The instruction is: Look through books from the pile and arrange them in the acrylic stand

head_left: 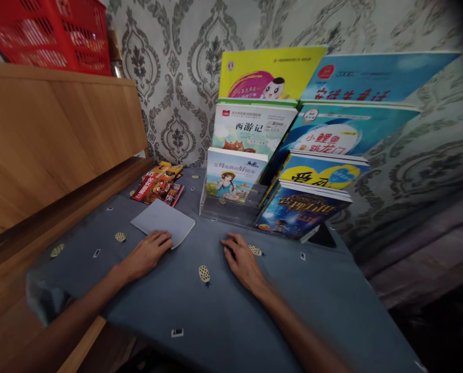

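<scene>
A pale grey-white booklet (162,220) with a blank face lies flat on the cloth-covered table (231,316). My left hand (150,254) rests palm down at its near edge, with the fingertips on the booklet's lower corner and nothing gripped. To the right, my right hand (241,261) lies on the cloth with its fingers loosely bent and apart, holding nothing. Just behind it stands a clear book rack (226,210). In its front left slot is a book with a girl on the cover (231,178); a dark blue book (301,210) stands front right.
Taller books, including a yellow one (270,70) and a light blue one (375,75), rise in the back tiers. Several red and orange books (159,184) lie at the back left. A wooden cabinet (60,140) bearing a red basket (53,36) borders the left side.
</scene>
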Demonstrator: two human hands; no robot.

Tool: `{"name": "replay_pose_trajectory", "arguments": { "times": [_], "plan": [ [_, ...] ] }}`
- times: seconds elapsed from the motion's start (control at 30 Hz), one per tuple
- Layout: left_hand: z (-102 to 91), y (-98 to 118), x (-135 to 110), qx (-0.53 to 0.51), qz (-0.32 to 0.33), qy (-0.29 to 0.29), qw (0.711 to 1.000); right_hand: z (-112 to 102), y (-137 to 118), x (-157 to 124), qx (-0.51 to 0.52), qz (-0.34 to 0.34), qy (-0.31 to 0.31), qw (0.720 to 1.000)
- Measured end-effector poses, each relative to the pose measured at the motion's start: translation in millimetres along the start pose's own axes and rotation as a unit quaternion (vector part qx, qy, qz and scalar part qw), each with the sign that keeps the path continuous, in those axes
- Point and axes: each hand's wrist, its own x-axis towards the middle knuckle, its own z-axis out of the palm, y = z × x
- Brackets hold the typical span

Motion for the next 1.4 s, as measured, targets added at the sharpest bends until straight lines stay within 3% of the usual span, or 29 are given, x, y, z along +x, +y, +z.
{"name": "replay_pose_trajectory", "arguments": {
  "times": [0.43, 0.6, 0.73, 0.97, 1.23, 1.4],
  "plan": [
    [-11.4, 64.2, -12.8, -0.082, 0.092, -0.011, 0.992, -2.7, -7.3, 0.7, -0.008, -0.027, -0.009, 1.000],
    [-20.4, 95.2, -13.0, -0.130, 0.156, -0.045, 0.978, -7.7, -15.5, 0.7, 0.015, -0.074, -0.033, 0.997],
    [-27.0, 107.9, -11.0, -0.173, 0.210, -0.062, 0.960, -11.3, -25.6, -8.2, -0.003, -0.074, -0.055, 0.996],
    [-36.1, 98.5, -6.6, -0.188, 0.208, -0.063, 0.958, -14.1, -32.2, -32.2, -0.042, 0.029, -0.060, 0.997],
    [-21.1, 61.8, -3.8, -0.173, 0.095, -0.037, 0.980, -22.1, -35.7, -51.3, 0.079, 0.089, -0.049, 0.992],
    [-17.1, 55.6, 1.4, -0.181, 0.085, -0.057, 0.978, -19.4, -34.9, -50.8, 0.097, 0.109, -0.027, 0.989]
  ]
}}
